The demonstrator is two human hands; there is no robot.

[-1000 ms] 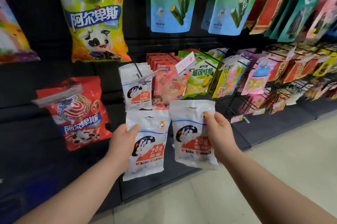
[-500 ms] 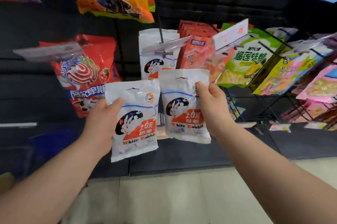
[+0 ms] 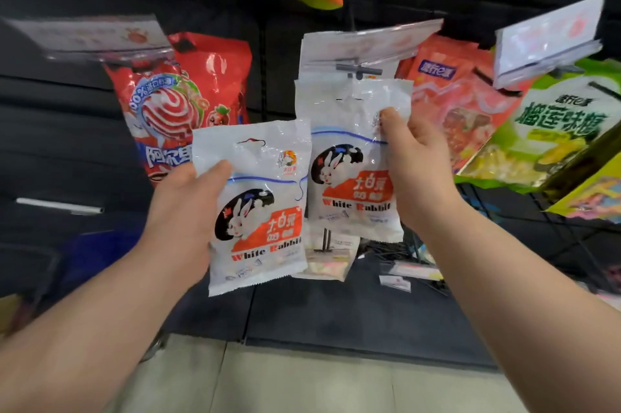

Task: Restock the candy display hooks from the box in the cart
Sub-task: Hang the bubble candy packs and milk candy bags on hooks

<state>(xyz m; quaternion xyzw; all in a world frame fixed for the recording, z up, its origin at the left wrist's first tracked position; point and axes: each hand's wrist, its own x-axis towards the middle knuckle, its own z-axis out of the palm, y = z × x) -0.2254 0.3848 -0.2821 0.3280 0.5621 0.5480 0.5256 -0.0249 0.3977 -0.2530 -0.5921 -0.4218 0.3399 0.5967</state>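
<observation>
The upper White Rabbit bag [image 3: 353, 157] is up just under the end of the hook [image 3: 359, 69], pinched at its right edge by the right hand [image 3: 416, 160]. The lower White Rabbit bag [image 3: 258, 211] overlaps its left edge, gripped by the left hand [image 3: 188, 211]. A red lollipop bag [image 3: 181, 103] hangs to the left, a green bag [image 3: 554, 130] to the right.
</observation>
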